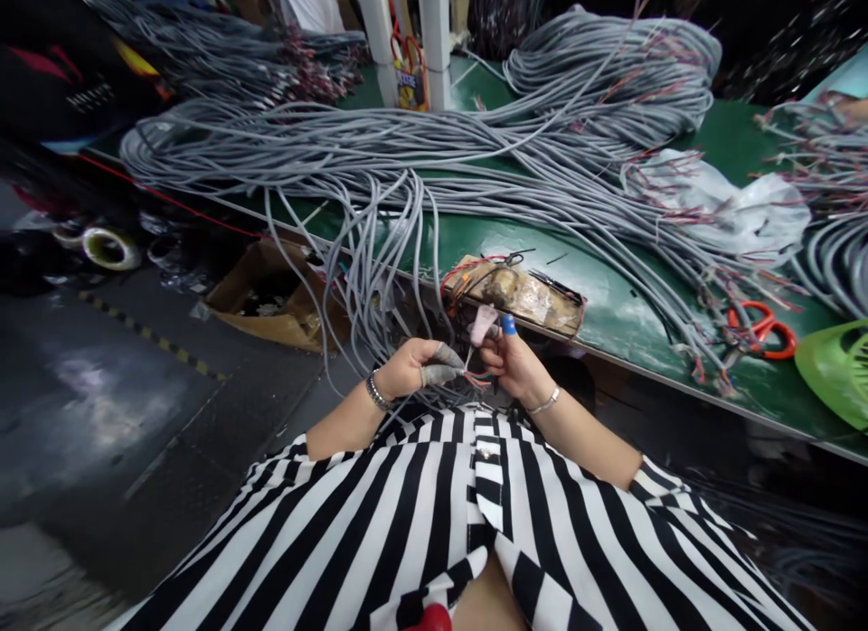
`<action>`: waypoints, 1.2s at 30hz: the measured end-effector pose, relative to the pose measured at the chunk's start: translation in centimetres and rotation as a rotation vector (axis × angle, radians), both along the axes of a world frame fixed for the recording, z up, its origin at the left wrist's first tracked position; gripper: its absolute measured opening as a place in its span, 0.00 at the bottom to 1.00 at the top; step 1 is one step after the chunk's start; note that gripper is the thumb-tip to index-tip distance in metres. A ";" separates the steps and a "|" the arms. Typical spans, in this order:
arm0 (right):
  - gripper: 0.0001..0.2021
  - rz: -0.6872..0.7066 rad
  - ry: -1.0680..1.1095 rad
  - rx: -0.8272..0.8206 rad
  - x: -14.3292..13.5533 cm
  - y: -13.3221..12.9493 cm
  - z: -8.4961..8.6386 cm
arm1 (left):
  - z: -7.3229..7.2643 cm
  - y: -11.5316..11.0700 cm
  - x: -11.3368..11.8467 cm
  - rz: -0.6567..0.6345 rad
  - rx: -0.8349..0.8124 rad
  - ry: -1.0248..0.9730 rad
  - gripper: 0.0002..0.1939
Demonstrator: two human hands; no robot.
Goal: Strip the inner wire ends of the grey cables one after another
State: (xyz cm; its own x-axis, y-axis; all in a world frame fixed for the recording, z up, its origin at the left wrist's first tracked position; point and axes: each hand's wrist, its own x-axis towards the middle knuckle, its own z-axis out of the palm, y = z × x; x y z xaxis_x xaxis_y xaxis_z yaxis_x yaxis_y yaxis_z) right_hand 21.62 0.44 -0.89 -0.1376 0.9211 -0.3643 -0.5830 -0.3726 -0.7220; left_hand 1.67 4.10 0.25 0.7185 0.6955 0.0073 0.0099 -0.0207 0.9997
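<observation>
Cable end (467,372) pinched in left hand (419,367), just off near edge of tabletop (617,307)

The left hand, thumb and forefinger wrapped in grey, is closed on the cable end, from which coloured wires (480,381) splay out. The right hand (510,360), a blue cover on one fingertip, grips a pink-wrapped piece (484,325); a thin pale length runs from there down to the wires, though what it is cannot be told.

Just beyond the hands, on the tabletop's near edge, lies a taped brown block (535,301) with leads at its left end. Grey cables (325,147) stretch along the tabletop, some drooping over the near edge towards the left hand. Orange-handled scissors (779,331) lie towards the near right corner, beside a green basket (837,364).

Writing is scarce. At the far edge, between pale uprights (438,48), a yellow-and-blue pack (410,87) carries print too small to read. Past the left end, a black item (41,89) bears pale capitals starting with M, the others blurred. On the floor, an open cardboard box (298,328) shows no readable marking.
</observation>
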 end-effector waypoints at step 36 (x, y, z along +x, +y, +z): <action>0.28 -0.112 0.034 0.041 -1.4 1.7 0.8 | -0.5 2.5 2.7 0.080 -0.070 -0.052 0.21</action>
